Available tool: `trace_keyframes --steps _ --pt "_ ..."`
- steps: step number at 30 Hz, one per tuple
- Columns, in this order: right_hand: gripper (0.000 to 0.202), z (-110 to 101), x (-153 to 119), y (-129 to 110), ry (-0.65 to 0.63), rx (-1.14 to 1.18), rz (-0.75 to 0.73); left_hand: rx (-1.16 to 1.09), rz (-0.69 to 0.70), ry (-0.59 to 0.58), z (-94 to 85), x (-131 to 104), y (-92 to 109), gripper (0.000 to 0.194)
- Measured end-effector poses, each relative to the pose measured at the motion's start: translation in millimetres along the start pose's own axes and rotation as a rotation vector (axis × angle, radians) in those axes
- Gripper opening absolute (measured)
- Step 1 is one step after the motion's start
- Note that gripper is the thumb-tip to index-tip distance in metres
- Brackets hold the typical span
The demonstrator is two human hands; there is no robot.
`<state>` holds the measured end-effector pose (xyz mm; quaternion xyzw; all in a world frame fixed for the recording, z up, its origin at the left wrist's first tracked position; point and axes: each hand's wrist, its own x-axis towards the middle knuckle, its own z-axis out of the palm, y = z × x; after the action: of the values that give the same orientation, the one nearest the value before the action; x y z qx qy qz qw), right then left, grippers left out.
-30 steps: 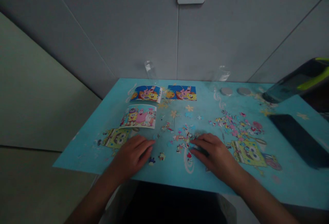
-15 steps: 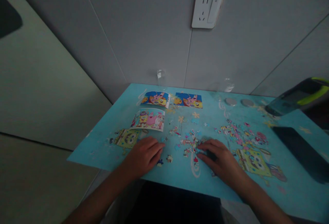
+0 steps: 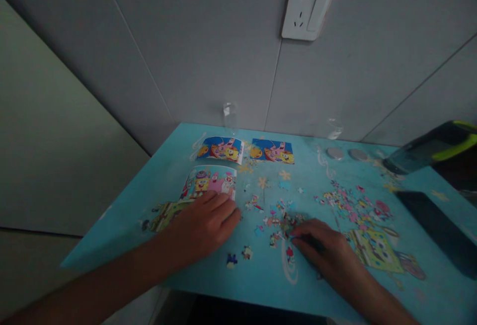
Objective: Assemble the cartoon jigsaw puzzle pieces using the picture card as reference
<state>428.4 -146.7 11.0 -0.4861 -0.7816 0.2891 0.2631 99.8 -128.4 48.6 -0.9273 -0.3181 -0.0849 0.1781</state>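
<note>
My right hand point(image 3: 328, 245) is among the loose jigsaw puzzle pieces point(image 3: 274, 221) in the middle of the table. Its thumb and forefinger are pinched on a small puzzle piece point(image 3: 291, 234), mostly hidden by the fingertips. My left hand point(image 3: 214, 223) lies palm down, its fingers loosely bent and holding nothing that I can see. Those fingers cover the lower edge of a curled cartoon picture sheet point(image 3: 199, 183). Two single pieces, a dark blue and white one point(image 3: 231, 261) and a pale one point(image 3: 247, 252), lie between my hands, nearer to me.
Two blue picture cards, one curled point(image 3: 219, 149) and one flat point(image 3: 273, 151), lie farther back. More pieces point(image 3: 350, 203) are heaped at the right, beside a dark phone-like slab point(image 3: 436, 228). A bottle point(image 3: 421, 151), two round lids point(image 3: 334, 153) and clear containers point(image 3: 230, 116) stand or lie toward the wall.
My left hand has moved forward onto the lower edge of the picture sheet. My right thumb and forefinger have closed together among the pieces. The camera view has shifted slightly.
</note>
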Motion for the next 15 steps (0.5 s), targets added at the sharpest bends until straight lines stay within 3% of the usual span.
trace_keyframes --steps 5,9,12,15 --pt "0.017 -17 44 -8 0.068 -0.005 0.175 -0.111 0.064 0.023 20.8 37 2 0.009" --pt "0.020 -19 96 3 0.090 0.015 0.212 -0.129 -0.004 0.071 47.1 65 10 0.005" --pt "0.021 -11 117 15 0.055 0.041 0.198 -0.183 -0.068 0.092 58.8 72 14 0.007" --pt "0.021 -3 120 23 0.038 0.035 0.160 -0.291 -0.110 0.097 61.5 68 15 0.022"
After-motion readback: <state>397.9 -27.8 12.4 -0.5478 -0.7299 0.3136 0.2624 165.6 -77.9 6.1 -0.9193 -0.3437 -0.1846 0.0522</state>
